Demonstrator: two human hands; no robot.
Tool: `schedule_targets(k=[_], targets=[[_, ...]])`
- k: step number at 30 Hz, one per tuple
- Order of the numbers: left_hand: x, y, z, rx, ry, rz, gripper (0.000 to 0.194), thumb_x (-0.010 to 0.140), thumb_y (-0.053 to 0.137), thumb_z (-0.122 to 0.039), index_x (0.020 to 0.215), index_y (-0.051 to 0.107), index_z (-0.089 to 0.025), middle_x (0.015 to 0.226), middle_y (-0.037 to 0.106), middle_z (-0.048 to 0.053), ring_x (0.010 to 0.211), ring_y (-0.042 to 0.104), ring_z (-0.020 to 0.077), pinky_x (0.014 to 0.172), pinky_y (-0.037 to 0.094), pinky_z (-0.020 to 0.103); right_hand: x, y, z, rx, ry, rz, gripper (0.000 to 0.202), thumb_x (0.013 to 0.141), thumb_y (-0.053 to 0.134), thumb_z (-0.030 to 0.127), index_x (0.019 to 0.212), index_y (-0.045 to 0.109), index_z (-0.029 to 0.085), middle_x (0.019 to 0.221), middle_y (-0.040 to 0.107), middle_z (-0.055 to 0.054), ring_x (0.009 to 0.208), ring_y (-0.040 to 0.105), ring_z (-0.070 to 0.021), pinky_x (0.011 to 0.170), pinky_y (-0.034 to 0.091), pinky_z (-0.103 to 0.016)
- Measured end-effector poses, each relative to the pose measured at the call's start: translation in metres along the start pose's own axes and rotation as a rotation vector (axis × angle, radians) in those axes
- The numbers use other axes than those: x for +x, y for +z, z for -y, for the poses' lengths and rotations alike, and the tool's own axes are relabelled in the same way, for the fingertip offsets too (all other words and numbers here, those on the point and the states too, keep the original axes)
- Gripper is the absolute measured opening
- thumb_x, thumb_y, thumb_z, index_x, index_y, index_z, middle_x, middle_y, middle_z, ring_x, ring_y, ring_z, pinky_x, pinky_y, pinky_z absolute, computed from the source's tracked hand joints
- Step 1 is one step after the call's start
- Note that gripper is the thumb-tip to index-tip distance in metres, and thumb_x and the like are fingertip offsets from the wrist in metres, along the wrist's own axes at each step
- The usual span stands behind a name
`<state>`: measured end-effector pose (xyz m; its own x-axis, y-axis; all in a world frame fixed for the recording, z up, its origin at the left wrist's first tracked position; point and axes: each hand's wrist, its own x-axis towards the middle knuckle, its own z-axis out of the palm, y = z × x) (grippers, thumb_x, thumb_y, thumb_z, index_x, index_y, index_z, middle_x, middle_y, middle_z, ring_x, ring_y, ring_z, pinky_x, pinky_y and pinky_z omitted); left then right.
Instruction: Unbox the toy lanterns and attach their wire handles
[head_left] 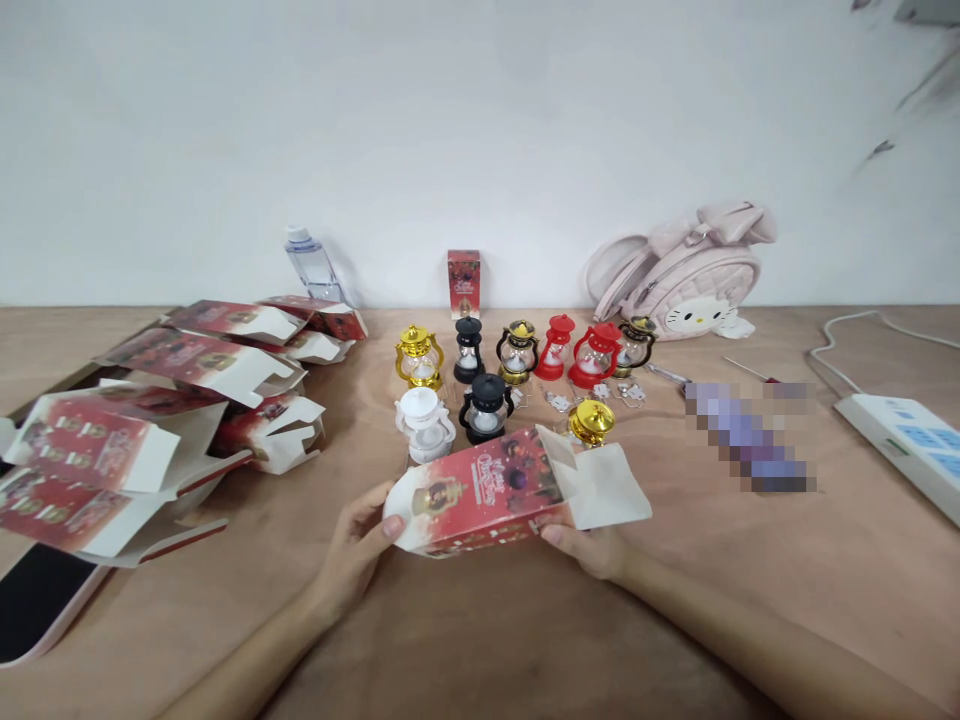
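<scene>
Between my hands is a red Christmas gift box, lying on its side and tilted, with a white flap open at its right end. My left hand grips the box's left end, thumb on the near edge. Near the open end, my right hand holds the lower edge. Just behind the box stand small lanterns: a white lantern, a black lantern and a gold lantern. Farther back is a row of several more, including a red lantern. Small metal hooks lie among them.
Several opened red boxes are heaped at the left, beside a phone. A closed box, a water bottle and a pink bag stand by the wall. At right are a blurred purple item and a power strip.
</scene>
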<state>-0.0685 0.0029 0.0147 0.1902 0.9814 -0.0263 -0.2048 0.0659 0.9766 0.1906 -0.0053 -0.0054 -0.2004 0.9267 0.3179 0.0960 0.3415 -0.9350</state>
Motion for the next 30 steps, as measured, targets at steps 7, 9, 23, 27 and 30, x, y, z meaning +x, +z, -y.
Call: schedule_targets(k=[7,9,23,27,30], targets=[[-0.004,-0.008,0.006,-0.133,-0.057,0.105,0.037,0.051,0.086,-0.044,0.078,0.078,-0.020,0.075,0.074,0.007,0.075,0.066,0.0263,0.072,0.049,0.034,-0.010,0.005,-0.022,0.197,0.128,-0.087,0.054,0.076,0.056,0.064,0.117,0.059,0.028,0.108,0.070,-0.007,0.109,0.063,-0.0278,0.100,0.047,-0.047],[-0.005,-0.009,0.008,-0.159,-0.094,0.153,0.034,0.050,0.087,-0.044,0.073,0.078,-0.020,0.069,0.074,0.007,0.071,0.066,0.0263,0.070,0.049,0.036,-0.014,0.007,-0.026,0.221,0.126,-0.104,0.054,0.077,0.055,0.064,0.118,0.058,0.029,0.108,0.070,-0.007,0.110,0.063,-0.0274,0.101,0.047,-0.047],[-0.003,0.003,0.001,-0.010,0.078,0.083,0.034,0.054,0.087,-0.027,0.082,0.071,-0.018,0.075,0.067,0.003,0.068,0.056,0.0156,0.064,0.045,0.024,-0.010,0.007,-0.020,0.135,0.085,-0.118,0.044,0.084,0.054,0.056,0.118,0.060,0.029,0.113,0.068,-0.005,0.118,0.057,-0.0245,0.110,0.038,-0.046],[-0.010,0.007,0.003,0.158,0.141,-0.068,0.035,0.055,0.086,-0.018,0.086,0.069,-0.022,0.079,0.068,0.002,0.083,0.060,0.0199,0.077,0.049,0.027,-0.005,0.005,-0.003,0.100,0.054,0.089,0.044,0.082,0.054,0.060,0.111,0.065,0.029,0.110,0.070,-0.005,0.112,0.061,-0.0256,0.104,0.045,-0.046],[-0.013,0.007,0.005,0.283,0.186,-0.102,0.033,0.055,0.085,-0.019,0.083,0.068,-0.023,0.079,0.067,0.001,0.084,0.061,0.0206,0.079,0.051,0.026,-0.002,0.004,0.001,0.136,0.088,0.119,0.047,0.080,0.054,0.063,0.112,0.064,0.030,0.111,0.069,-0.005,0.112,0.061,-0.0261,0.102,0.047,-0.047]])
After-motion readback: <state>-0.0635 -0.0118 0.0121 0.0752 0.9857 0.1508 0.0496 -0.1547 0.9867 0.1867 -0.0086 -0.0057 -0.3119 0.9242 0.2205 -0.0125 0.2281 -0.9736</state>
